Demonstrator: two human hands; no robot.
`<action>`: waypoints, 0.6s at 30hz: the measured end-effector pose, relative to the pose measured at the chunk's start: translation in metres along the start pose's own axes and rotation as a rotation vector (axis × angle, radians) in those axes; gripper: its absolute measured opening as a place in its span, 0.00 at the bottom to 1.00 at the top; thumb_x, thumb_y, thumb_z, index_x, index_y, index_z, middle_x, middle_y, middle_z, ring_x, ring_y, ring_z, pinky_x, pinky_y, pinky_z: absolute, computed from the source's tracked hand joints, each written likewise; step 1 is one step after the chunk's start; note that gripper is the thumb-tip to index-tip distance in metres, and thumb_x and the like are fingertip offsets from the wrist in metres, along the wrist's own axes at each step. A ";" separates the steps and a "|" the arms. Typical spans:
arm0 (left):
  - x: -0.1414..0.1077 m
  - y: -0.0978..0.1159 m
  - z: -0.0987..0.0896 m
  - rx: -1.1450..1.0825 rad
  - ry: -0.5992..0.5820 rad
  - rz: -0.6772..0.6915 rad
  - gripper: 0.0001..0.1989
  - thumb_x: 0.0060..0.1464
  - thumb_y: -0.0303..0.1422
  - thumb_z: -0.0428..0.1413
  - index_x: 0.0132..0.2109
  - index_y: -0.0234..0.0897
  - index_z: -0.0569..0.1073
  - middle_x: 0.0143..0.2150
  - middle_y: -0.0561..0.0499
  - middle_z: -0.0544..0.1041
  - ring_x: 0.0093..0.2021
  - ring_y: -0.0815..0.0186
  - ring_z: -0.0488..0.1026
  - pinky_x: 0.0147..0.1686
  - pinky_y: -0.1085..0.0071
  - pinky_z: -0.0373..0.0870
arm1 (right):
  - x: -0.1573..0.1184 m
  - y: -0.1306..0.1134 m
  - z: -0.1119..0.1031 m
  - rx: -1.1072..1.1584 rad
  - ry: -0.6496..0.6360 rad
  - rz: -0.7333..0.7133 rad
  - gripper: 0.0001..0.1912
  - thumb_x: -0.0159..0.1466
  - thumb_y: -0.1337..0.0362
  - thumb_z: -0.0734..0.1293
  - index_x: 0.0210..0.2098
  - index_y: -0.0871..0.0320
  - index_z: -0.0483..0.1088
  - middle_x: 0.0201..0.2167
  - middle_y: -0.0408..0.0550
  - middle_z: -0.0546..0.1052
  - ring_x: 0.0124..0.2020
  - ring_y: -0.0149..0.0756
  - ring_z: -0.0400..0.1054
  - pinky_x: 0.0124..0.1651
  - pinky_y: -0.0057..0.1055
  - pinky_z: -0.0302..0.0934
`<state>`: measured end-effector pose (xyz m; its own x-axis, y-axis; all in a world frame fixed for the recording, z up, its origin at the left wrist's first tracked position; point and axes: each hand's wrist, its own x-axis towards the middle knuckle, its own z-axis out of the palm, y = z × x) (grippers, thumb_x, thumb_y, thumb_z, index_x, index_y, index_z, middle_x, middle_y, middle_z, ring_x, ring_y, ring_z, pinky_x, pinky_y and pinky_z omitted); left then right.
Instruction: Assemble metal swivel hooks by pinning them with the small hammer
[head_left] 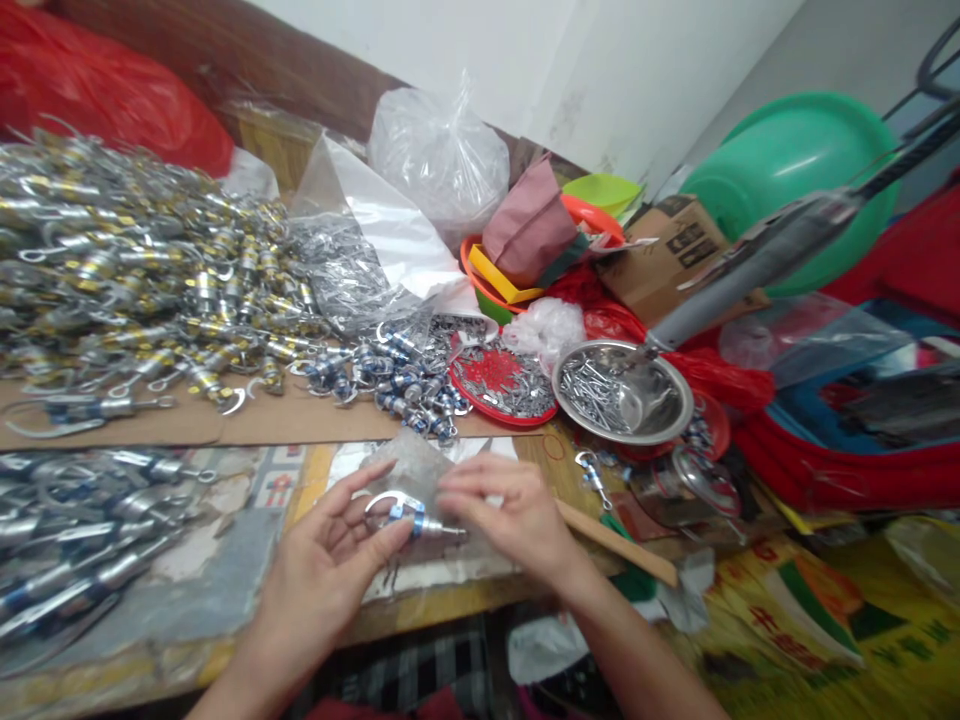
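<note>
My left hand [341, 540] is closed on a small blue-and-silver metal fitting [411, 517], gripped between thumb and fingers. The fitting has a curved hook-like arm on its left and a thin shaft pointing right. Beside that shaft, my right hand [506, 505] has its fingertips drawn together, slightly blurred; whatever they pinch, if anything, I cannot make out. Under both hands lies a worn whitish sheet [457, 570] on the wooden bench. Just beyond is a heap of similar blue-and-silver fittings [420, 390], and larger ones [90, 560] lie at the left.
A large pile of gold-and-silver fittings [150, 260] covers the back left. A red plate [499, 380] of small metal parts and a steel bowl [622, 395] of pins stand behind my right hand. A wooden stick [619, 545] juts over the bench edge. A grey metal arm [750, 260] slants in from the right.
</note>
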<state>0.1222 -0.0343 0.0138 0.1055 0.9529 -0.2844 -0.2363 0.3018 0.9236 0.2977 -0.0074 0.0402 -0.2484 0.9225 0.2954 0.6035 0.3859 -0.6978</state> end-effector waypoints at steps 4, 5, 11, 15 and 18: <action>0.002 0.000 0.002 -0.029 -0.030 -0.017 0.33 0.39 0.34 0.63 0.53 0.39 0.61 0.32 0.52 0.79 0.35 0.64 0.77 0.36 0.74 0.73 | 0.059 0.053 -0.018 -0.601 0.054 0.250 0.14 0.61 0.70 0.60 0.45 0.56 0.71 0.44 0.49 0.74 0.47 0.34 0.66 0.49 0.29 0.58; 0.002 0.001 0.002 -0.033 -0.037 -0.019 0.33 0.39 0.34 0.63 0.54 0.39 0.60 0.31 0.53 0.78 0.34 0.64 0.77 0.36 0.73 0.74 | 0.071 0.065 -0.020 -0.642 0.027 0.279 0.13 0.59 0.71 0.61 0.42 0.56 0.72 0.41 0.50 0.76 0.45 0.38 0.67 0.48 0.32 0.59; 0.003 0.005 0.002 -0.042 -0.085 -0.042 0.36 0.38 0.32 0.63 0.54 0.36 0.57 0.27 0.53 0.77 0.31 0.64 0.76 0.34 0.72 0.73 | 0.095 0.095 -0.019 -0.653 -0.046 0.314 0.13 0.52 0.76 0.62 0.32 0.58 0.75 0.36 0.53 0.75 0.44 0.44 0.67 0.46 0.35 0.58; 0.007 0.001 -0.002 -0.066 -0.088 -0.066 0.39 0.37 0.31 0.63 0.56 0.37 0.54 0.28 0.51 0.77 0.31 0.63 0.76 0.33 0.69 0.73 | 0.084 0.081 -0.025 -0.527 0.004 0.290 0.15 0.59 0.75 0.58 0.40 0.61 0.71 0.43 0.55 0.72 0.45 0.39 0.66 0.47 0.33 0.59; 0.010 -0.002 -0.005 -0.095 -0.035 -0.069 0.42 0.33 0.28 0.65 0.56 0.38 0.54 0.26 0.54 0.76 0.29 0.63 0.76 0.31 0.67 0.73 | 0.063 0.055 -0.024 -0.370 -0.060 0.269 0.12 0.62 0.69 0.58 0.41 0.62 0.71 0.35 0.49 0.76 0.34 0.31 0.70 0.38 0.27 0.64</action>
<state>0.1194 -0.0251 0.0075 0.1577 0.9286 -0.3360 -0.3179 0.3699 0.8730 0.3334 0.0715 0.0356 -0.0824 0.9926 0.0896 0.8799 0.1147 -0.4610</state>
